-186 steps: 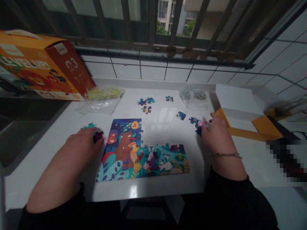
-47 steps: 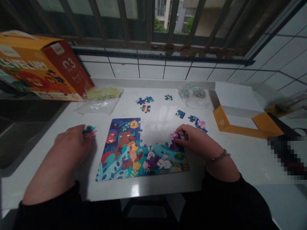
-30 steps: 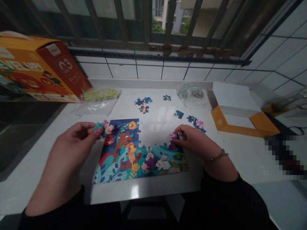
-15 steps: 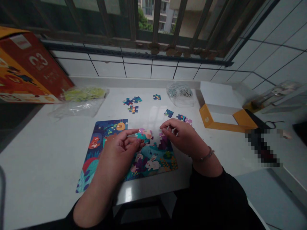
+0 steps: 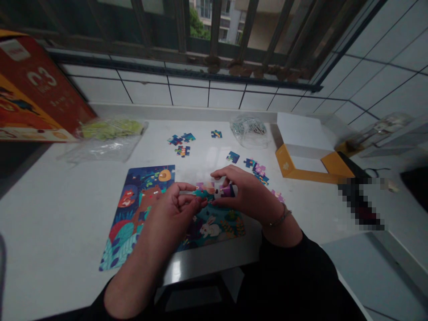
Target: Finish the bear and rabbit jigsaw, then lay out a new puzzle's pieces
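At the puzzle [image 5: 125, 218], my left hand [image 5: 179, 205] pinches the teal piece [image 5: 203, 192], my right hand [image 5: 245, 191] the purple piece [image 5: 228, 191]: likely light, stiff card, best held by edges.

Large pale number "03" [image 5: 41, 79] on red side panel [image 5: 47, 94] of orange-and-red box [image 5: 35, 91], far left — only text legible. Smaller lettering [image 5: 62, 102] below it, too blurred to read. White label [image 5: 14, 49] near panel's top — print likewise too small.
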Demonstrator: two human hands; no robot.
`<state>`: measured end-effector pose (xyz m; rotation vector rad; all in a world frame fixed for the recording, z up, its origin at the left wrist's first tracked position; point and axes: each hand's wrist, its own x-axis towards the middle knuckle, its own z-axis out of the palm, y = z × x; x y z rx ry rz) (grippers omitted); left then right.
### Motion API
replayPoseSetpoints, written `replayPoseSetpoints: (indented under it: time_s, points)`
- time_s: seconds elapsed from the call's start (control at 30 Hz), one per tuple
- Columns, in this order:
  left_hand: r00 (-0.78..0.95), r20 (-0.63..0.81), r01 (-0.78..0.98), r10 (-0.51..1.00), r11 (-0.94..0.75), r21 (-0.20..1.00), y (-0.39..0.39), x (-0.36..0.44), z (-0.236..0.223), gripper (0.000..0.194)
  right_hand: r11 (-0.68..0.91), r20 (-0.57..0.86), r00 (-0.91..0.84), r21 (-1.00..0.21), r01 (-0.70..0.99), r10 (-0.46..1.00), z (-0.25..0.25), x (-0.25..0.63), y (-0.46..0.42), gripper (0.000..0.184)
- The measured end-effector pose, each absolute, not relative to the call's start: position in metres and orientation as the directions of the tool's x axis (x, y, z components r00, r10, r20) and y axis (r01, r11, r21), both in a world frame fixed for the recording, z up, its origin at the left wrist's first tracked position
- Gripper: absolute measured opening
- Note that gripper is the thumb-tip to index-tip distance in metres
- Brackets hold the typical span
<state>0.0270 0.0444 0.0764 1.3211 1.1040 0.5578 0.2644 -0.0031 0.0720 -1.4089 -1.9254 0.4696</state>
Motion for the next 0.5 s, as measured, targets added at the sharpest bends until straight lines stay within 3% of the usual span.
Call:
replayPoseSetpoints:
  time_s: [0.17, 0.3, 0.4, 0.5]
  points:
    - [0.498, -0.322, 0.181, 0.805, 0.267, 0.947, 0.043, 0.026, 0.058, 0.052, 0.389, 0.302, -0.253, -0.594, 0.704, 0.919, 0.076, 0.263, -0.005, 0.038]
    - [0.54, -0.3, 0.183, 0.786, 0.238, 0.954, 0.044, 0.026, 0.052, 0.046, 0.345, 0.236, -0.255, -0.541, 0.767, 0.938, 0.076, 0.264, -0.006, 0.036]
    - [0.488, -0.182, 0.272, 0.854, 0.049, 0.961, 0.045, 0.024, 0.052, 0.044, 0.283, 0.178, -0.223, -0.506, 0.814, 0.958, 0.071, 0.266, -0.005, 0.034]
    - [0.477, 0.043, 0.451, 0.878, -0.287, 0.845, 0.046, 0.023, 0.053, 0.033, 0.268, 0.126, -0.237, -0.498, 0.825, 0.963, 0.065, 0.269, -0.003, 0.032]
